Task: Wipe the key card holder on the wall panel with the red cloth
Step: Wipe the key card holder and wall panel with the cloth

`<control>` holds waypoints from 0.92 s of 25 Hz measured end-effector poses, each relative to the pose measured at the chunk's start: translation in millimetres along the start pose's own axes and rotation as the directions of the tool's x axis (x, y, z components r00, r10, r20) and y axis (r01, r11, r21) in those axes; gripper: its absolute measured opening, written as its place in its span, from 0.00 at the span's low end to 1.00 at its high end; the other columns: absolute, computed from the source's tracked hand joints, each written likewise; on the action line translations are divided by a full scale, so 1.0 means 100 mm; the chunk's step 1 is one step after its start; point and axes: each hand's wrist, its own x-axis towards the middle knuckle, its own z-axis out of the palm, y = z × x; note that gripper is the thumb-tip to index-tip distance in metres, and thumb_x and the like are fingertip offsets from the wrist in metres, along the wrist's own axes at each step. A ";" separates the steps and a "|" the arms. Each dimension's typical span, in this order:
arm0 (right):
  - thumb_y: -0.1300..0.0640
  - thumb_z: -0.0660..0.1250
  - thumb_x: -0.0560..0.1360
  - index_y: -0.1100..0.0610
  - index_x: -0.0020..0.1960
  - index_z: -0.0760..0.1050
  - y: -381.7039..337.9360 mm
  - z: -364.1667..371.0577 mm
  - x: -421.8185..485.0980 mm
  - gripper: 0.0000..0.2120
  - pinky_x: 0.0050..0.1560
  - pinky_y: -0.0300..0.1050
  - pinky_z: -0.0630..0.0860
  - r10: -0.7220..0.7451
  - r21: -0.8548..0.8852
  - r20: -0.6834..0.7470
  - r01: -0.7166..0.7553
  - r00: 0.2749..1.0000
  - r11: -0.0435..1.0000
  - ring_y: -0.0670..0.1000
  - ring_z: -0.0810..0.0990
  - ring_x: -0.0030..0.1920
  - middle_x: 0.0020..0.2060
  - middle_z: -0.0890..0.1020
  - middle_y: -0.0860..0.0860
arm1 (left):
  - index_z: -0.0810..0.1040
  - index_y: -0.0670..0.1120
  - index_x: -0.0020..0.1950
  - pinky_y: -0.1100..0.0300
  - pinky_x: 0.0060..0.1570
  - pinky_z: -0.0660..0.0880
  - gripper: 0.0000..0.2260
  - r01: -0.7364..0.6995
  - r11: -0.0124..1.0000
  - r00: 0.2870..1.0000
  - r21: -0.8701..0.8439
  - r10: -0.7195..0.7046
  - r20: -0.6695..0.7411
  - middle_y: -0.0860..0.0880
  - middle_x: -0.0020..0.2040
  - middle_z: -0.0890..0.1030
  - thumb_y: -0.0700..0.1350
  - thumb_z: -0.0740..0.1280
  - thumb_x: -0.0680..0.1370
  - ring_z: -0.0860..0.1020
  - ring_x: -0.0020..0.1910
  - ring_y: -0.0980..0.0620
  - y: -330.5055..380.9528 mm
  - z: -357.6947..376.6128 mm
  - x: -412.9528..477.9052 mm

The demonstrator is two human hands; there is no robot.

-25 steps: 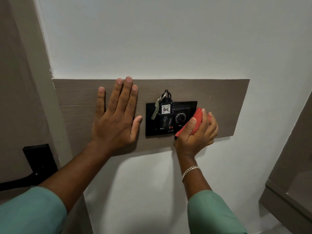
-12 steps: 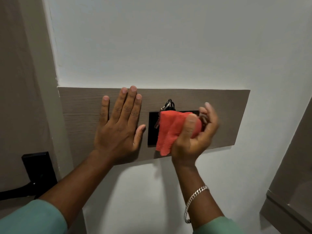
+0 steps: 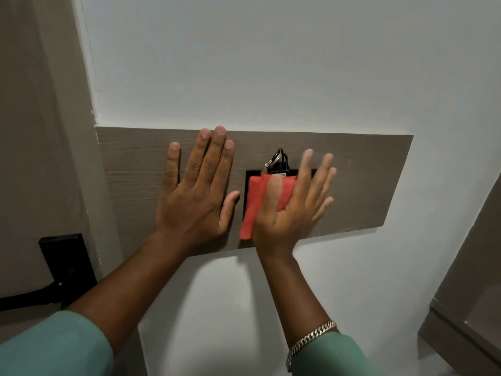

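Observation:
A brown wood-grain wall panel (image 3: pixel 366 185) carries the black key card holder (image 3: pixel 247 185), which the red cloth (image 3: pixel 257 196) mostly covers. A key tag on a ring (image 3: pixel 280 162) sticks out of the holder's top. My right hand (image 3: pixel 292 213) presses the cloth flat against the holder, thumb over the cloth and fingers spread up to the right, blurred by motion. My left hand (image 3: pixel 195 196) lies flat and open on the panel just left of the holder, holding nothing.
A black door lock plate with a lever handle (image 3: pixel 67 261) is on the door at lower left. A brown cabinet edge (image 3: pixel 466 294) juts in at lower right. White wall surrounds the panel.
My right hand has moved left from the holder's right edge and spread the bunched cloth over the holder's face, its fingers opening out. My left hand has stayed flat on the panel.

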 end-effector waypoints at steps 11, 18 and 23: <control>0.32 0.47 0.79 0.55 0.81 0.49 0.12 -0.14 0.03 0.39 0.80 0.65 0.41 -0.200 -0.062 0.200 0.216 0.959 0.974 0.57 0.47 0.83 0.82 0.50 0.58 | 0.56 0.37 0.79 0.41 0.78 0.47 0.32 0.039 0.977 0.998 -0.208 -0.027 0.060 0.37 0.80 0.57 0.49 0.56 0.78 0.54 0.80 0.41 0.03 -0.22 -0.01; 0.33 0.49 0.78 0.56 0.81 0.50 0.41 -0.28 0.27 0.40 0.80 0.62 0.39 -0.437 -0.100 0.349 0.496 0.829 0.862 0.58 0.51 0.82 0.81 0.55 0.61 | 0.77 0.43 0.58 0.55 0.43 0.74 0.16 0.571 0.546 0.813 -0.613 -0.481 0.328 0.47 0.47 0.80 0.52 0.66 0.75 0.76 0.46 0.48 0.70 -0.70 -0.08; 0.37 0.55 0.74 0.56 0.81 0.51 0.51 -0.34 0.43 0.41 0.79 0.66 0.42 -0.558 -0.041 0.424 0.630 0.714 0.775 0.58 0.52 0.82 0.80 0.56 0.61 | 0.80 0.45 0.49 0.51 0.42 0.83 0.09 0.855 -0.048 0.443 -0.516 -0.450 0.776 0.45 0.43 0.84 0.47 0.74 0.72 0.84 0.43 0.46 0.84 -0.81 0.13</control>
